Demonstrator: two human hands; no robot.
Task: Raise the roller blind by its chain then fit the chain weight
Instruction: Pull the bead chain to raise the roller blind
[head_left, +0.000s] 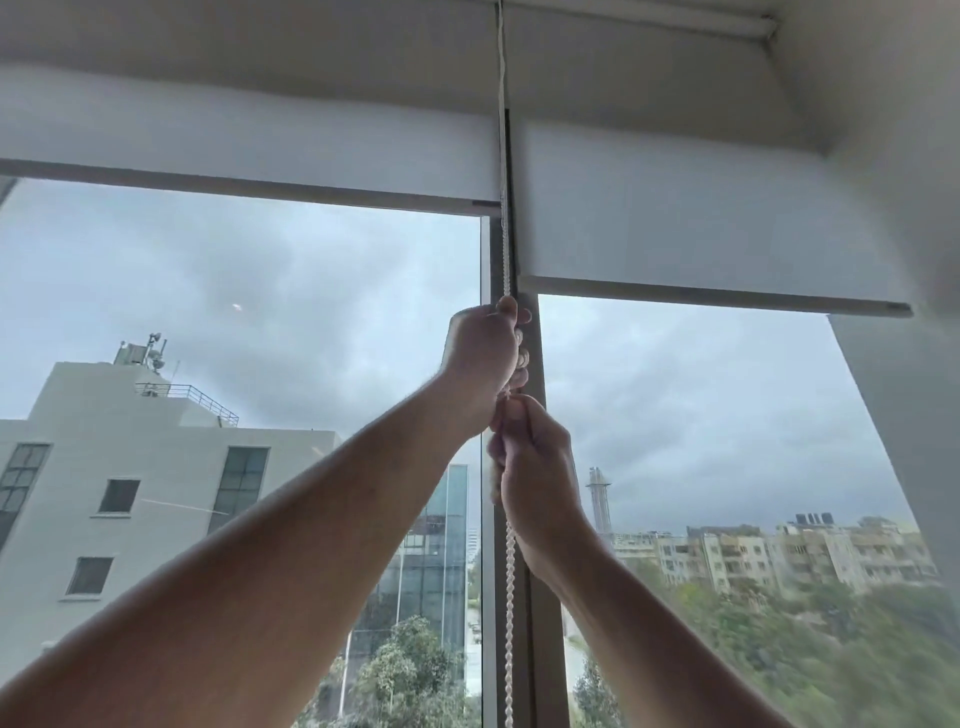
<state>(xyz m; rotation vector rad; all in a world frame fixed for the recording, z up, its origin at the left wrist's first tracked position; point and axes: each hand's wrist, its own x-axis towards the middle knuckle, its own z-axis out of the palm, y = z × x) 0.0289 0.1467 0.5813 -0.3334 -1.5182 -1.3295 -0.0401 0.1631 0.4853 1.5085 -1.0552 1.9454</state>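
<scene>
Dull overcast daylight through the window (249, 312), backlit dim forearms, wide-angle bending, blurred lower-right trees (831, 649)

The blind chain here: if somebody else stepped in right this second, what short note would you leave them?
Left hand: gripping the white beaded blind chain high up, by the window post.
Right hand: gripping the same chain just below the left.
Left white roller blind is nearly fully raised; right white roller blind hangs lower. I cannot tell which one this chain drives.
Done: blinds mostly up.
Left: finish pulling the chain, then fit the chain weight, which is not in view.
</scene>
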